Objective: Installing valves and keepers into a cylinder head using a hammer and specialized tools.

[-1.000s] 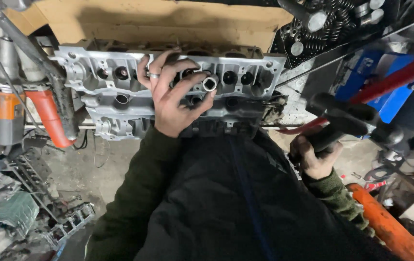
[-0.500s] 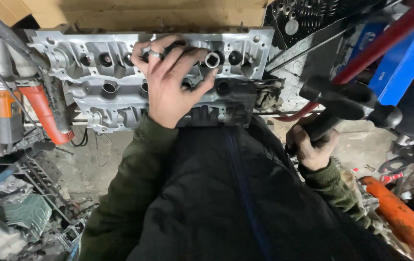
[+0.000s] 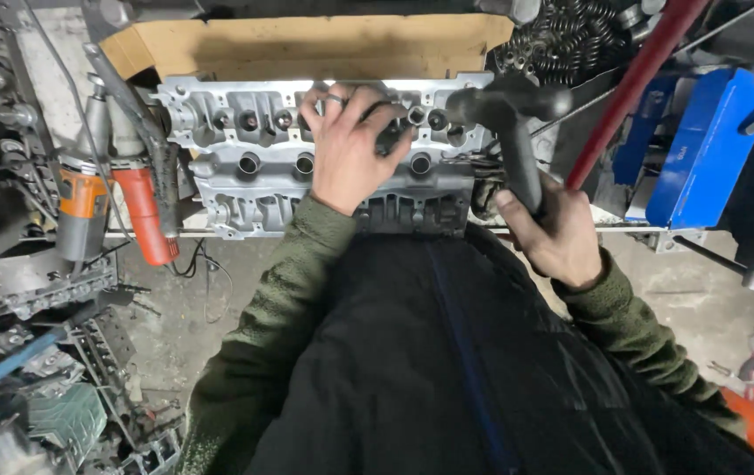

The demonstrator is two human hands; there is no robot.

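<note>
A grey aluminium cylinder head [image 3: 245, 167] with rows of round bores lies across a bench in front of me. My left hand [image 3: 346, 149] rests on its middle, fingers closed around a dark cylindrical tool [image 3: 392, 132] set against one bore. My right hand [image 3: 557, 233] grips the handle of a black rubber mallet [image 3: 509, 105], whose head hovers just above the right end of the cylinder head, close to the dark tool. A ring shows on my left hand.
A cardboard box [image 3: 307, 44] sits behind the cylinder head. Orange power tools [image 3: 113, 207] hang at the left. A heap of coil springs [image 3: 570, 40], a red bar [image 3: 632, 88] and a blue case [image 3: 702, 149] stand at the right. Metal scrap litters the floor at lower left.
My right hand has lifted the mallet from low at my right side up to the right end of the cylinder head. My left hand stays on the tool at the bore.
</note>
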